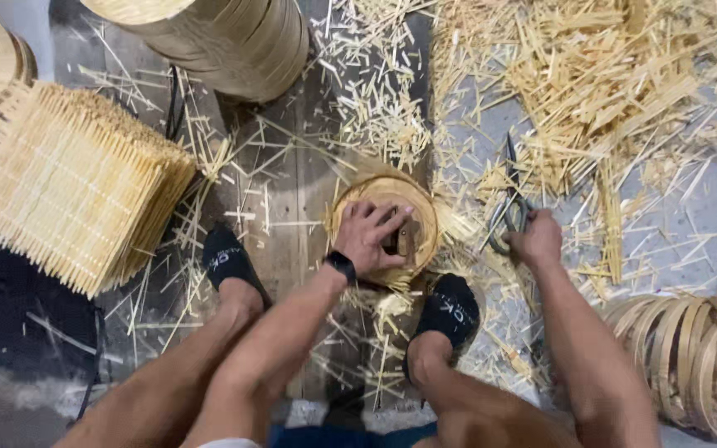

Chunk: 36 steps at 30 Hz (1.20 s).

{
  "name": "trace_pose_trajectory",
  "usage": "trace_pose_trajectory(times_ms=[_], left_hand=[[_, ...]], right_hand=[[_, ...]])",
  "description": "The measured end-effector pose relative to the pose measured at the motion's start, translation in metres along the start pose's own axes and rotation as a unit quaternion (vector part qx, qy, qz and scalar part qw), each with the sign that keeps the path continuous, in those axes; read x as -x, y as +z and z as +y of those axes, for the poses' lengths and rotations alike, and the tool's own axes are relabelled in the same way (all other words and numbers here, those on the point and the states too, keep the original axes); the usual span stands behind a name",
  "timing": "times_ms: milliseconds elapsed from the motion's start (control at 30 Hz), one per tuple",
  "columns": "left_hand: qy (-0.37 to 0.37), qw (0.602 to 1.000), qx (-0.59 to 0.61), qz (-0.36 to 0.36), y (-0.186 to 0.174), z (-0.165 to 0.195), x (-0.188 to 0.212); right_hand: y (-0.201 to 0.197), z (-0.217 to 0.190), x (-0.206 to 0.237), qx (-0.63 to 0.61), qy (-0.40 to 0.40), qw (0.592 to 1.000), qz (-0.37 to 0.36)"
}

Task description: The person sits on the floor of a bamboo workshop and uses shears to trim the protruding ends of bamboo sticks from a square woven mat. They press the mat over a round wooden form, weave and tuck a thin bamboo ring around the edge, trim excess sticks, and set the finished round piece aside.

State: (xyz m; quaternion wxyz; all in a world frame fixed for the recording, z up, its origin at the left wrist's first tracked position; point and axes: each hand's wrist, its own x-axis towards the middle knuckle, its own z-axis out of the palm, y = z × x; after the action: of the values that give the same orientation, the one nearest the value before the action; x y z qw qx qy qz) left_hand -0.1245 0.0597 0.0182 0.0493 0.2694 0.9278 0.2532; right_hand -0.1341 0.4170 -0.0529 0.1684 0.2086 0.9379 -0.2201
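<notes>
- The floor (690, 224) is grey concrete with a worn wooden plank (288, 207) down the middle, littered with pale bamboo slivers (591, 75) that pile thickest beyond the right fingers.
- The left hand (371, 236) lies flat on a round bamboo steamer frame (421, 220), its fingers spread across the top, seemingly to pin the frame down; a dark band (341, 265) circles the wrist.
- The frame is a bent-strip ring, smooth and honey-coloured, and sits directly under the left fingers, just ahead of the two black-socked feet (450, 311).
- The right hand (534, 241) closes around the loop handles of dark metal shears (511, 211), fingers curled tight; the blades point away from the fingertips.
- Left of the left fingers, well apart, stands a stack of square woven slat mats (68, 182), ends bristling.
- Beyond the fingers stands a tall stack of finished rings (226, 41); near the right forearm lie loose bamboo hoops (699, 348).
</notes>
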Motion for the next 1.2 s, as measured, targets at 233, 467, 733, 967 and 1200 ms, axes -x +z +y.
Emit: trace_pose_trajectory(times_ms=[233, 467, 733, 967, 1200], left_hand=[[-0.108, 0.992, -0.014, 0.06, 0.0, 0.01, 0.019], [-0.2, 0.978, 0.053, -0.006, 0.019, 0.007, 0.025], [-0.184, 0.982, 0.033, 0.025, 0.014, 0.009, 0.027], [-0.266, 0.95, 0.078, 0.146, 0.024, 0.025, 0.022], [-0.292, 0.941, 0.04, 0.167, 0.029, 0.031, 0.011]], right_hand=[[-0.028, 0.003, 0.025, -0.195, 0.09, 0.951, -0.224], [-0.043, -0.052, 0.139, -0.303, -0.029, 0.949, -0.086], [0.008, -0.077, 0.143, -0.135, 0.004, 0.97, -0.201], [-0.014, -0.032, 0.132, -0.026, -0.06, 0.99, -0.126], [-0.006, -0.06, 0.079, 0.14, -0.23, 0.963, 0.008]])
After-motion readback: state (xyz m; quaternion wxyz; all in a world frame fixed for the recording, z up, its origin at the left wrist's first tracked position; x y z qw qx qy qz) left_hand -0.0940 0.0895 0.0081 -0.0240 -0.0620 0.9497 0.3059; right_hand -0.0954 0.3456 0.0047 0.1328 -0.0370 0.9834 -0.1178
